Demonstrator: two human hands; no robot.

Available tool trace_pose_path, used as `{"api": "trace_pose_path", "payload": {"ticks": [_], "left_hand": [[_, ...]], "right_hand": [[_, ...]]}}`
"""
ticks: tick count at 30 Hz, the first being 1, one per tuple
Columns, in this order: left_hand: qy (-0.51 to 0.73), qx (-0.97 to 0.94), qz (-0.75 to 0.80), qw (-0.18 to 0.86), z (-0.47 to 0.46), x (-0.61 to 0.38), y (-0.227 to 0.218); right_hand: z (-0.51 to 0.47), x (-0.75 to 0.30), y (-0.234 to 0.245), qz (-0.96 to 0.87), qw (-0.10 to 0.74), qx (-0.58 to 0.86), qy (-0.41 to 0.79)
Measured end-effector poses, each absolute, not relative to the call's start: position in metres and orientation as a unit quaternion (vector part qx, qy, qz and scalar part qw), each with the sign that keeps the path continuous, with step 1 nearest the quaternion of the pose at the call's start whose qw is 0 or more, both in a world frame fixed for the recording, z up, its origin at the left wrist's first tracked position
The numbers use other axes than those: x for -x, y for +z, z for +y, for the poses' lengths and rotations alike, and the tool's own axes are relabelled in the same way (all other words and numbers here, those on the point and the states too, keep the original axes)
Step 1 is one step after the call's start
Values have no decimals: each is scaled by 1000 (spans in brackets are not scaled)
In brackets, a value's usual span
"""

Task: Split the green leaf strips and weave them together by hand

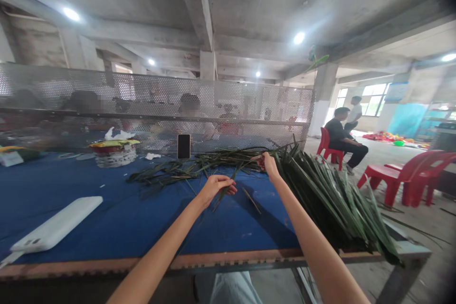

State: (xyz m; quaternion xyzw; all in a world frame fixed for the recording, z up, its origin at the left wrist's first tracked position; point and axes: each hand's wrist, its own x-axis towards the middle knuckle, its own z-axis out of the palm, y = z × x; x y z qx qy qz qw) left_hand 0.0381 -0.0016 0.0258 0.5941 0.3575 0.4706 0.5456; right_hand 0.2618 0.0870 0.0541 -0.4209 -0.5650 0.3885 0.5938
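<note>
Above the blue tabletop, my left hand is closed around a narrow green leaf strip, whose lower end hangs below the fingers. Farther forward and to the right, my right hand is pinched at the upper end of what looks like the same strip. Its fingertips are partly hidden against the leaves behind. Right beside that hand lies a large pile of long green leaves, fanned toward the table's right corner. Behind both hands, thinner loose strips are strewn over the cloth. A short brownish piece lies between my forearms.
A white power bank with a cable lies at left. A phone stands upright before the perforated metal screen. A white basket sits at back left. Red chairs and a seated person are at right.
</note>
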Motion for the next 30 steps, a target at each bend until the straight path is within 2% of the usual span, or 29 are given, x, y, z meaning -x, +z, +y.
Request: {"api": "trace_pose_path", "payload": {"ticks": [6,8,10,13,16,19,23,30], "left_hand": [[526,-539,333,567,6,-25,24],[543,-514,337,572,7,-22,23],[551,-497,340,578,8,-21,21],[557,-483,336,586,7,-20,19],[560,-475,336,591,6,-20,18],[555,-476,337,593,7,-20,19],[556,-473,338,594,5,-21,21],[583,-400,357,610,-2,-21,31]], "right_hand": [[76,-262,39,-645,473,367,474],[70,-260,37,-653,486,367,449],[64,-258,36,-650,544,411,335],[56,-258,34,-646,591,475,89],[52,-261,34,-665,567,477,-95],[53,-264,33,-715,509,439,-192],[60,-265,25,-780,444,395,-194],[65,-275,24,-756,454,438,-174]]}}
